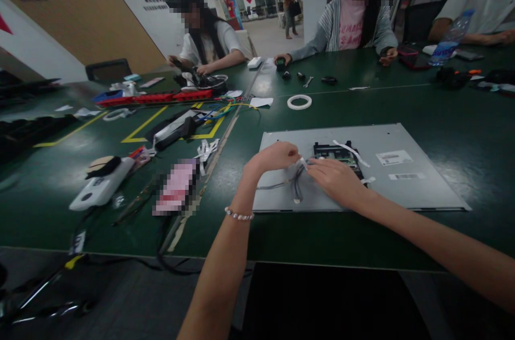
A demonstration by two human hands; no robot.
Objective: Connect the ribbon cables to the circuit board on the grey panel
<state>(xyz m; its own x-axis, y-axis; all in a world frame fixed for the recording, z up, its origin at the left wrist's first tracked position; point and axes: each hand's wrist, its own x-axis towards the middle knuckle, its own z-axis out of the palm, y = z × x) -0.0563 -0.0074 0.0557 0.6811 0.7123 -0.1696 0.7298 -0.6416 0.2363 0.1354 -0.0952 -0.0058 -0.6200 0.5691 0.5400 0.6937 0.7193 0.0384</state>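
A grey metal panel (410,174) lies flat on the green table (442,109) in front of me, with a dark circuit board (336,151) set in an opening near its middle. My left hand (276,156) is closed in a pinch on a thin cable (296,182) and a white strip at the board's left edge. My right hand (336,182) rests on the panel just right of it, fingers pressed together at the same cable. White flat ribbon strips (350,151) cross the board.
A roll of white tape (299,102) lies beyond the panel. To my left are a white device (100,184), a dark handheld tool (175,133), loose wires and a red strip (156,97). Other people sit across the table with small tools and a water bottle (450,38).
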